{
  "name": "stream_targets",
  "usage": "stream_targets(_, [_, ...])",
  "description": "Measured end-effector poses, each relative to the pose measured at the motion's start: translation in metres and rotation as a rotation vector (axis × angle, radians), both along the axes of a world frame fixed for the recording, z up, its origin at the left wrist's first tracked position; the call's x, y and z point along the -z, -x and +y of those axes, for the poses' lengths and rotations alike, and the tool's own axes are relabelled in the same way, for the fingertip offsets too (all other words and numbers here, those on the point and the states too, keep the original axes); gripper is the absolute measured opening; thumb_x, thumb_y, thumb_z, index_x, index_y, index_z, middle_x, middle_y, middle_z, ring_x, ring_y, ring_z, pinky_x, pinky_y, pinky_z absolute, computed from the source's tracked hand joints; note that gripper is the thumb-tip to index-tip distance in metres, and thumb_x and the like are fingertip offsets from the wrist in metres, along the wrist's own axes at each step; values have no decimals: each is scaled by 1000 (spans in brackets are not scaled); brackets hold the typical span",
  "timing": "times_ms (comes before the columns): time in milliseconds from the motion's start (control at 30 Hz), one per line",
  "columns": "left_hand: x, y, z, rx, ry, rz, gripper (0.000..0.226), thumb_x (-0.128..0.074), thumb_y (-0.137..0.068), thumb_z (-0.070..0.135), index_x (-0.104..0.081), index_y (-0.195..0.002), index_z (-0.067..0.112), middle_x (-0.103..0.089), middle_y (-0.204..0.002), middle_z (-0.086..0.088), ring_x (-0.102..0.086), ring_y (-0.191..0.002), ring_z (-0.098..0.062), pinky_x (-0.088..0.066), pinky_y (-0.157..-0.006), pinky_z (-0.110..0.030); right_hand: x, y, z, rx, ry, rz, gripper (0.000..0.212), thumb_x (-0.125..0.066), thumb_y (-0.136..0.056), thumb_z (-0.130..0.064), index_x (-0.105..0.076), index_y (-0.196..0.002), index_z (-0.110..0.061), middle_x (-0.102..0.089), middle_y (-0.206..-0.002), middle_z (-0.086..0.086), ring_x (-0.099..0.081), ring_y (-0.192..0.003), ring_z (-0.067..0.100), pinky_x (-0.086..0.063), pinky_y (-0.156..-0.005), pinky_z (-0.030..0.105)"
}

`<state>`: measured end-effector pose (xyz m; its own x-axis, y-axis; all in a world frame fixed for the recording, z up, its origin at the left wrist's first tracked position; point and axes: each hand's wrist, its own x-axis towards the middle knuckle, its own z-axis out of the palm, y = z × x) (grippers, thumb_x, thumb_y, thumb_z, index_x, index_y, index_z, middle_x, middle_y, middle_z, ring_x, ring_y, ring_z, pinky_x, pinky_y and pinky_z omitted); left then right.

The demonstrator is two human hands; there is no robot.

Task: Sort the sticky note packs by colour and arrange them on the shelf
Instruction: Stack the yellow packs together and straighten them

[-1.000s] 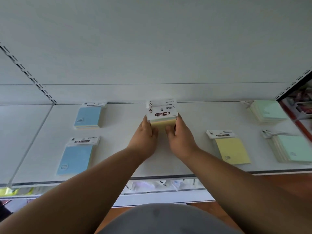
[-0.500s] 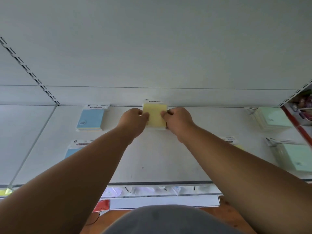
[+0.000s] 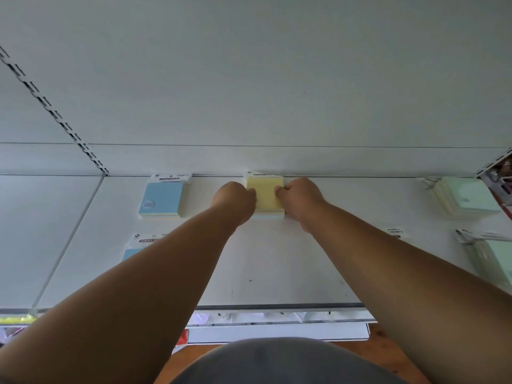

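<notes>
A yellow sticky note pack [image 3: 265, 194] lies flat at the back of the white shelf [image 3: 277, 259], against the rear panel. My left hand [image 3: 235, 200] grips its left edge and my right hand [image 3: 300, 199] grips its right edge. A blue pack [image 3: 162, 198] lies to the left at the back. A second blue pack [image 3: 138, 245] sits nearer the front, partly hidden by my left forearm. Two stacks of green packs [image 3: 465, 200] [image 3: 496, 259] lie at the right. Another pack's white header [image 3: 394, 232] peeks out above my right forearm.
A slotted upright [image 3: 52, 112] runs along the rear panel at the left. The shelf's front edge [image 3: 277, 306] has a price rail below it. A neighbouring shelf section [image 3: 41, 231] lies to the left. Coloured goods [image 3: 501, 176] show at the far right.
Both hands carried the yellow pack from upright at mid-shelf to the back and laid it flat. Since half a second ago the hands have barely moved.
</notes>
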<state>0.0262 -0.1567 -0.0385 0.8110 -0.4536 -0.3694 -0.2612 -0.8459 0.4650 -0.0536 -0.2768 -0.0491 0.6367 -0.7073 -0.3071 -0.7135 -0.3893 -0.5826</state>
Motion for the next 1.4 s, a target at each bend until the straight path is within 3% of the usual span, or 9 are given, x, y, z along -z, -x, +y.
stream_targets(167, [7, 12, 18, -41, 175, -41, 48, -43, -95, 45, -54, -121, 7, -59, -119, -8, -57, -103, -29, -40, -79, -30, 2, 21, 8, -51, 152, -92, 46, -43, -96, -49, -46, -65, -16, -52, -74, 7, -50, -71, 28, -29, -52, 31])
stream_targets(267, [14, 20, 38, 103, 181, -185, 55, -56, -86, 43, -46, -132, 16, -55, -118, -2, -57, -105, -23, -47, -86, -33, 7, 37, 16, -172, 149, -162, 40, -57, -83, -61, -55, -82, -21, -56, -86, 2, -55, -75, 19, -38, -56, 29])
stream_targets(333, [20, 15, 39, 230, 123, -261, 45, -61, -82, 39, -54, -121, 18, -59, -110, -2, -60, -100, -24, -50, -84, -35, 8, 39, 16, -276, 173, -130, 40, -72, -73, -55, -63, -95, -22, -61, -91, 3, -59, -81, 19, -46, -63, 29])
stream_targets(500, [18, 10, 27, 242, 80, -301, 20, -61, -83, 29, -62, -96, 13, -62, -95, -7, -60, -89, -29, -46, -69, -33, 0, 28, 11, -301, 231, -7, 29, -75, -76, -29, -67, -95, -9, -69, -97, 13, -63, -86, 29, -36, -62, 25])
stream_targets(733, [21, 18, 15, 240, 140, -231, 23, -66, -81, 31, -64, -100, 17, -67, -95, -1, -62, -90, -26, -44, -66, -30, -1, 42, -2, -270, 254, 29, 35, -76, -76, -34, -68, -98, -7, -69, -97, 12, -63, -88, 29, -37, -65, 27])
stream_targets(867, [20, 13, 19, 235, 99, -211, 43, -67, -84, 37, -59, -121, 18, -65, -108, -1, -59, -104, -24, -48, -81, -33, -5, 41, -4, -289, 260, 87, 34, -75, -77, -40, -68, -93, -10, -66, -90, 8, -62, -84, 27, -37, -64, 26])
stream_targets(1000, [19, 16, 19, 294, 37, -277, 19, -61, -87, 32, -52, -82, 16, -53, -84, -1, -55, -85, -25, -36, -65, -30, -2, 40, -4, -295, 252, 92, 31, -74, -78, -40, -66, -86, -11, -60, -79, 5, -59, -77, 26, -34, -60, 26])
stream_targets(1167, [16, 20, 17, 303, 21, -297, 19, -60, -88, 32, -50, -81, 17, -52, -83, -2, -51, -81, -25, -36, -64, -30, -5, 41, -7, -311, 246, 81, 32, -76, -77, -38, -55, -72, -15, -55, -73, 3, -52, -70, 23, -28, -50, 26])
stream_targets(1400, [18, 22, 17, 333, 3, -339, 18, -57, -89, 30, -48, -80, 17, -50, -83, -2, -52, -81, -26, -36, -65, -31, -3, 39, -6, -286, 231, 80, 31, -77, -75, -37, -65, -80, -9, -60, -75, 5, -55, -70, 24, -30, -51, 25])
